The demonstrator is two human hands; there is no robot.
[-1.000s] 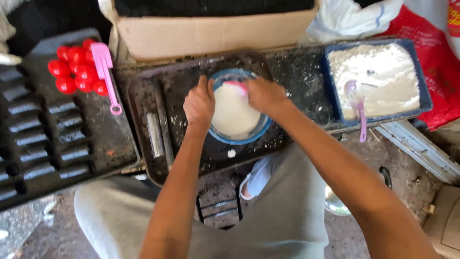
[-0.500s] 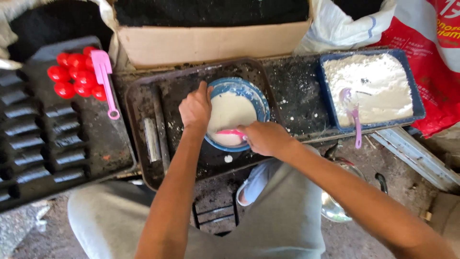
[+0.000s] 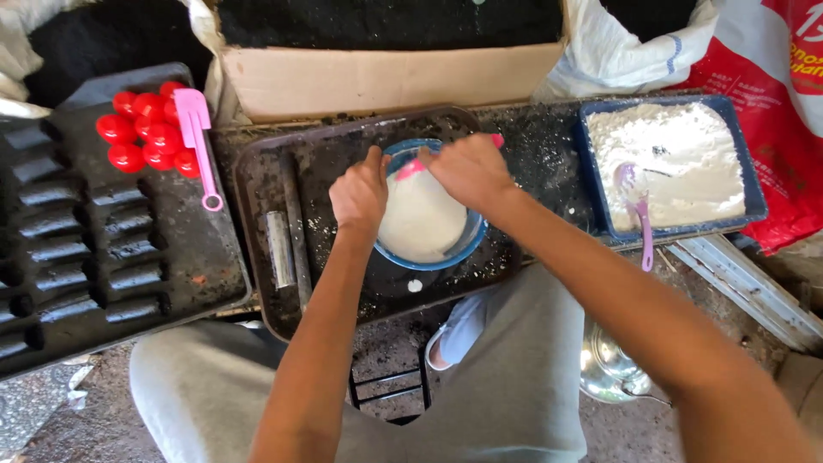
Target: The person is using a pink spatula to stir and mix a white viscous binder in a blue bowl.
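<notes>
Since half a second ago the right hand (image 3: 467,169) swung its pink spatula (image 3: 411,168) to the far rim, fingers closed on it (mid-stir, likely); left hand (image 3: 360,193) grips the blue bowl (image 3: 463,249).

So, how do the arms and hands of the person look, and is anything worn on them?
Both forearms are bare to the picture's edge: no sleeves show. The left hand and the right hand wear no gloves, and no watch, ring or bracelet can be seen. The arms are slim. The only clothing in view is grey trousers below them.
</notes>
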